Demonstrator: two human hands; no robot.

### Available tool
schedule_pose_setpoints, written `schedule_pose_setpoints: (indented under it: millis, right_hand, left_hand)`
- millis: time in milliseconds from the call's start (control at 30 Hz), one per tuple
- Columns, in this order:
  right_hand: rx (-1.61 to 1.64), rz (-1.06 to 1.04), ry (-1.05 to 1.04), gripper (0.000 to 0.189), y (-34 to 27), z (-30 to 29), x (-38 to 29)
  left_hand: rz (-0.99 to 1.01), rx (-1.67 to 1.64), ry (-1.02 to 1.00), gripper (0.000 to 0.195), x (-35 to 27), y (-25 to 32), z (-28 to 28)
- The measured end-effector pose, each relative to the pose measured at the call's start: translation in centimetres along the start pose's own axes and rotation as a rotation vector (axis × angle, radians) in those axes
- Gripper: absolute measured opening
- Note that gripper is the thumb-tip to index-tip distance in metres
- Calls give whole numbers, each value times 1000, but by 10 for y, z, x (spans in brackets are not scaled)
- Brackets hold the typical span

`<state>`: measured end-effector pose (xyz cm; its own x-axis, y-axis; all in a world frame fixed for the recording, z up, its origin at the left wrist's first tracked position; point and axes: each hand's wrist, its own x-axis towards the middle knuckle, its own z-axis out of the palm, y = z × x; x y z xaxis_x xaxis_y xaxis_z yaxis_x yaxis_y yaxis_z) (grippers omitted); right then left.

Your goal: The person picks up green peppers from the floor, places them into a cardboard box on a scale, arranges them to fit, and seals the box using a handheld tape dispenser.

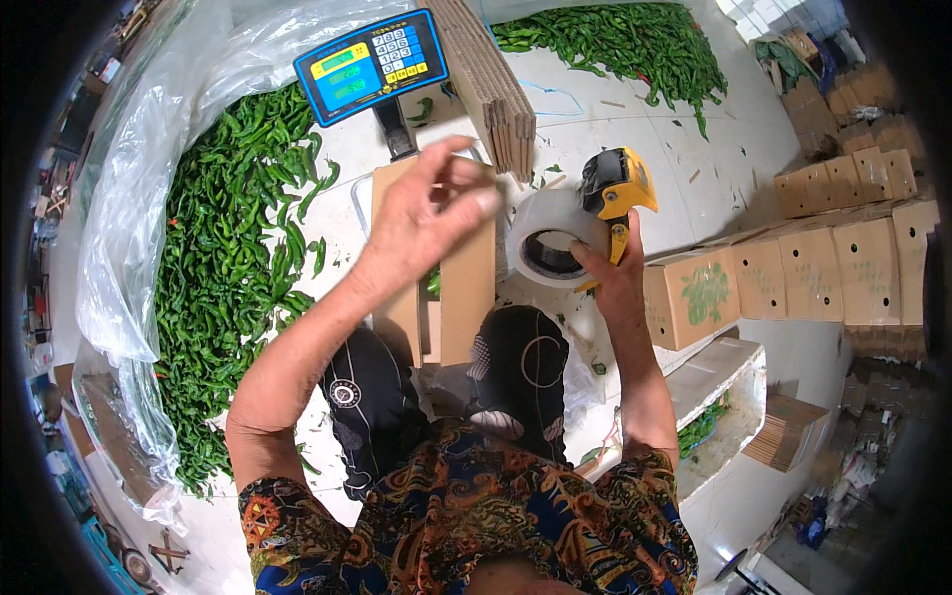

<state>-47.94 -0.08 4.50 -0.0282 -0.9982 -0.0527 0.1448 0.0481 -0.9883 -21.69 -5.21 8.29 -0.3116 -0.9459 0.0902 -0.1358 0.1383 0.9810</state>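
Observation:
My right hand (617, 271) grips a yellow and black tape dispenser (621, 186). On it sits a wide roll of clear packing tape (554, 242), with a thumb resting at the roll's core. Over a cardboard box (468, 297) my left hand (435, 208) hovers, fingers curled and apart, with nothing between them. The box stands in front of my knees, its top flaps folded inward with a narrow gap between them. Some green peppers (433, 281) show through that gap. Part of the box is hidden behind my left hand and forearm.
A digital scale display (375, 67) rises behind the box, beside a stack of flattened cardboard (483, 82). Green peppers (223, 297) cover the floor at left, along plastic sheeting (123, 245); another pepper heap (632, 44) lies beyond. Cartons (692, 297) and a white foam box (732, 424) stand at right.

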Motion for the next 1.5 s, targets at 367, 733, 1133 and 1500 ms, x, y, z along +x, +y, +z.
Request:
schedule_pose_setpoints:
  millis: [367, 733, 1133, 1500]
  right_hand:
    - [-80, -71, 12, 62, 4, 43, -19]
    - [-361, -252, -18, 68, 25, 57, -20]
    - [-1054, -561, -344, 69, -8, 100, 5]
    - [-1407, -443, -637, 60, -6, 150, 28]
  left_hand:
    - [104, 320, 74, 59, -13, 24, 36]
    - [167, 366, 163, 13, -13, -7, 4]
    - [-256, -176, 410, 18, -67, -58, -82]
    - [-398, -293, 798, 31, -117, -198, -118]
